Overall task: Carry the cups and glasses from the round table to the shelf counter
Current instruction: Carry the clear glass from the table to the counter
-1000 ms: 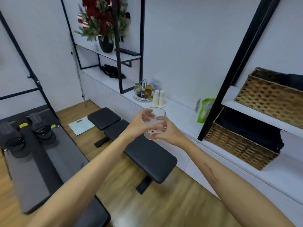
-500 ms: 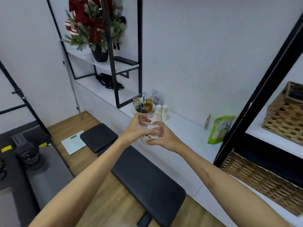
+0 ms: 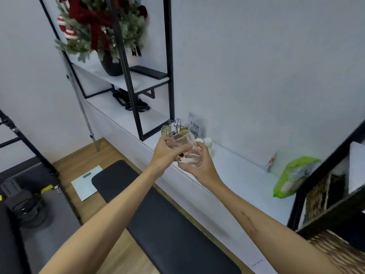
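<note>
Near the frame's centre, the left hand (image 3: pixel 166 153) and right hand (image 3: pixel 199 167) are both clamped around one clear glass (image 3: pixel 187 150), held tilted just above the white shelf counter (image 3: pixel 237 171), probably to steady it before setting down.

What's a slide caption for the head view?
Both hands, left hand and right hand, carry a clear glass toward the white shelf counter.

Bright, even indoor light with soft shadows; wide-angle bending slants the edges, and the right edge is motion-blurred.
</note>
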